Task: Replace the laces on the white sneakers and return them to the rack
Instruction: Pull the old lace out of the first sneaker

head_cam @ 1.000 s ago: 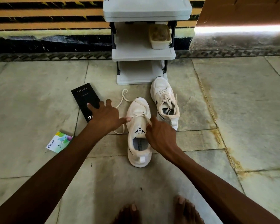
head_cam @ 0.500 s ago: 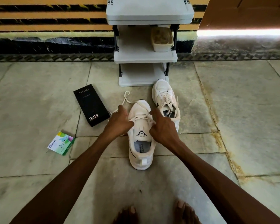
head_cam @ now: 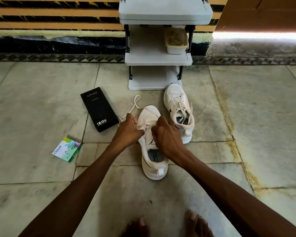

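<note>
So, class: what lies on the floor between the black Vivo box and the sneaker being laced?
In the head view, only a loose white lace on bare floor, trailing from the left hand.

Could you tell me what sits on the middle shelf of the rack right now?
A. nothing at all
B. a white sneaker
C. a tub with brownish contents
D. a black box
C: a pale tub with brownish contents stands at the right end of the rack's middle shelf.
</note>
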### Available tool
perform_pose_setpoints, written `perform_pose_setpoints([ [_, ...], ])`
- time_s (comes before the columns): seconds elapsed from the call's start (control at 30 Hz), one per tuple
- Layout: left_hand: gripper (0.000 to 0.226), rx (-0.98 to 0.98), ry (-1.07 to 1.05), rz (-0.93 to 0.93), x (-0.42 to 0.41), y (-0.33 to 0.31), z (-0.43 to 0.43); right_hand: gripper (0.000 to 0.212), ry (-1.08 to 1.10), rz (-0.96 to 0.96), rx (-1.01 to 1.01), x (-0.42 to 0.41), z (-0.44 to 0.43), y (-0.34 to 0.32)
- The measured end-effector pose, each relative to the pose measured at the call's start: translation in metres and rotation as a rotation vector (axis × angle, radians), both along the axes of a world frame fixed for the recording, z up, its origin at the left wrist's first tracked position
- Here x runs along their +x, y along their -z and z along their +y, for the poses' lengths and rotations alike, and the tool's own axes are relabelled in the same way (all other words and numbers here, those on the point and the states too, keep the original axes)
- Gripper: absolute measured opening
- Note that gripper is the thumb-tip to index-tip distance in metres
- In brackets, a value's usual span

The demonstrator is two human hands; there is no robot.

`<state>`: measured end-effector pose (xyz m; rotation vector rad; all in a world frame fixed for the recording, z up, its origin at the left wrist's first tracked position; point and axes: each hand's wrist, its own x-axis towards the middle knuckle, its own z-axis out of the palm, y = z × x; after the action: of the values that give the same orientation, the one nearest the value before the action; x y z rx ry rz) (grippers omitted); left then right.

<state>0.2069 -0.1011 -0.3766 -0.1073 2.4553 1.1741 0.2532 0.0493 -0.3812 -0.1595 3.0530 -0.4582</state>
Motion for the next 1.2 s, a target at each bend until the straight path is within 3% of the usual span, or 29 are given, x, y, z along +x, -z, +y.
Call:
perform_pose_setpoints([
  [0.03,0.038,-0.004,-0.005,0.002,0.0,-0.001,0.001,0.008,0.028,-0.015,-0.038,0.001,0.002,-0.001],
  [0.1,0.038,-0.021,0.012,0.012,-0.001,-0.001,0.003,0.032,0.059,-0.058,-0.103,-0.002,0.004,-0.003],
  [0.2,0.035,-0.028,0.04,0.021,-0.003,0.0,0.003,0.054,0.053,-0.112,-0.047,-0.007,0.002,-0.007],
  [0.33,0.033,-0.018,0.055,0.03,-0.002,-0.002,0.004,0.04,-0.003,-0.083,-0.012,-0.008,-0.002,-0.002],
  [0.47,0.035,-0.05,0.02,0.063,0.002,0.001,0.006,0.018,0.133,-0.079,-0.272,-0.013,0.005,-0.004],
  [0.57,0.039,-0.064,0.022,0.073,0.004,0.001,0.007,0.022,0.216,-0.156,-0.362,-0.015,0.008,-0.012],
  [0.73,0.041,-0.138,0.174,0.184,0.004,0.0,0.009,0.021,0.15,-0.296,-0.211,-0.021,0.008,-0.017],
  [0.83,0.043,-0.173,0.249,0.285,0.007,-0.001,0.012,0.032,0.134,-0.245,-0.159,-0.024,0.004,-0.019],
  [0.93,0.046,-0.2,0.29,0.326,0.007,0.001,0.013,0.026,0.124,-0.146,-0.159,-0.024,-0.001,-0.016],
  [1.07,0.048,-0.17,0.221,0.251,0.004,0.006,0.01,0.014,0.017,-0.084,-0.166,-0.029,0.004,-0.013],
  [1.2,0.048,-0.123,0.128,0.164,0.002,0.007,0.011,0.005,0.099,-0.063,-0.34,-0.04,0.02,-0.035],
])
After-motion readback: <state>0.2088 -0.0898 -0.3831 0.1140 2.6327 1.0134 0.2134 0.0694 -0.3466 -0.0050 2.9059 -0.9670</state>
